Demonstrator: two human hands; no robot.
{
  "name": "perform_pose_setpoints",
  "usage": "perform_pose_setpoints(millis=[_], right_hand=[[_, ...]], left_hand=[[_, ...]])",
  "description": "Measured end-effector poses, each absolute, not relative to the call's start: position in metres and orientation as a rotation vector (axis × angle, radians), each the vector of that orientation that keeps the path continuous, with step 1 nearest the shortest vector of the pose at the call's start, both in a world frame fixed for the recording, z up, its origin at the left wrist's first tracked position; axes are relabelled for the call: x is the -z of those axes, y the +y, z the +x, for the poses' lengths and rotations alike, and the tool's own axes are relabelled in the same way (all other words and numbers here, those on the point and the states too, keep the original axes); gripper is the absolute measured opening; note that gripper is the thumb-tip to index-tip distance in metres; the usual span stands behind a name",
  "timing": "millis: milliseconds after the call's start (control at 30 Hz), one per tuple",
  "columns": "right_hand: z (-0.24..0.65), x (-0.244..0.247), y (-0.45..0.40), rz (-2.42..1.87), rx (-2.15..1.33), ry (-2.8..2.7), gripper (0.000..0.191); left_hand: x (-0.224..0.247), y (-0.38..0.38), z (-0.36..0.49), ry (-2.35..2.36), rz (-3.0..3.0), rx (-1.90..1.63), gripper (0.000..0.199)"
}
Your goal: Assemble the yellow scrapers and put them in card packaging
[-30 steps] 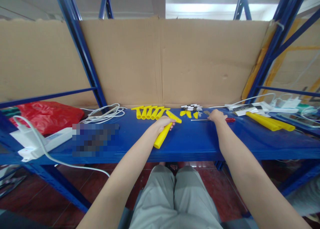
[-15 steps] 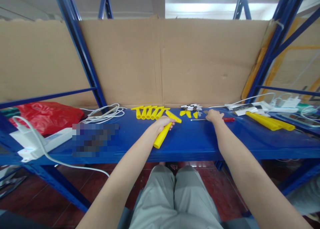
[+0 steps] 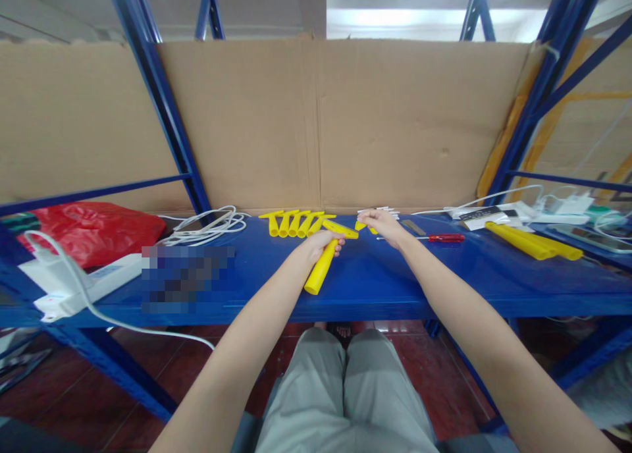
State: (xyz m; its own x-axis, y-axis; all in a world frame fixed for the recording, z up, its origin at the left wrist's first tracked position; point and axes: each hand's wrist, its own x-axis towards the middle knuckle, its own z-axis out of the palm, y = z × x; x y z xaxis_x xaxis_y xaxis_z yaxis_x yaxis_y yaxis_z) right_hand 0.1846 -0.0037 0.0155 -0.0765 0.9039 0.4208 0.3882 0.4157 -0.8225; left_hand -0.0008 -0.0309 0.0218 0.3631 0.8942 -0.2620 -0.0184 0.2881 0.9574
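Note:
My left hand (image 3: pixel 323 244) is closed round the neck of a yellow scraper (image 3: pixel 320 268), whose tubular handle points down toward the shelf's front edge and whose flat head slants to the right. Just right of that head is my right hand (image 3: pixel 382 224), its fingers bent together; whatever they pinch is too small to make out. Small yellow pieces (image 3: pixel 373 231) and black-and-white strips (image 3: pixel 392 211) lie beside and partly behind these fingers. A screwdriver with a red handle (image 3: pixel 446 238) lies right of the hand, near flat grey strips (image 3: pixel 413 227).
Several similar yellow scrapers (image 3: pixel 292 225) stand in a row at the back. Yellow tubes (image 3: pixel 530 240) lie on the right. A red bag (image 3: pixel 99 232), white cables (image 3: pixel 212 226) and a power strip (image 3: pixel 111 276) occupy the left. Cardboard (image 3: pixel 320 124) walls the back.
My right hand has moved left from beside the screwdriver to the small yellow pieces, uncovering the grey strips. The scraper in my left hand has turned slightly, its head now flatter.

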Motion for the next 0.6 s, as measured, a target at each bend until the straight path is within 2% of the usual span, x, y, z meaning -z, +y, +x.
perform_pose_setpoints(millis=[167,600], right_hand=[[0.169,-0.006,-0.001,-1.046,-0.744,-1.663,0.014],[0.164,-0.001,0.0,-1.007,-0.759,-1.624,0.01]], left_hand=[[-0.021,-0.027,-0.004,0.926,1.054,-0.762,0.024],[-0.025,-0.03,-0.005,0.82,1.016,-0.802,0.02]])
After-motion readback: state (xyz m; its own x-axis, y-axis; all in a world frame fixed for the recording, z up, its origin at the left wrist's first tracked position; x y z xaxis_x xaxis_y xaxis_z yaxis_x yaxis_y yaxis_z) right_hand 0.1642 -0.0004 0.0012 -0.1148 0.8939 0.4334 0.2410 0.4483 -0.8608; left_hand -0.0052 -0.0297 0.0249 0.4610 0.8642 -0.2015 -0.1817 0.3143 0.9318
